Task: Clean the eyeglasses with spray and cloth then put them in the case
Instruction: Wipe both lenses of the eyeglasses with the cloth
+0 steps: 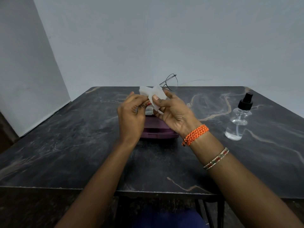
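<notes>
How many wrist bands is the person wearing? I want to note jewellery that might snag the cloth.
2, both on the right forearm: an orange woven band at the wrist, and a thin beaded bangle further up. The left wrist looks bare.

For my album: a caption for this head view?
Both hands wipe thin wire-framed eyeglasses with a white cloth.

Head camera looks forward and down, close over the table (pixel 65 145).
</notes>
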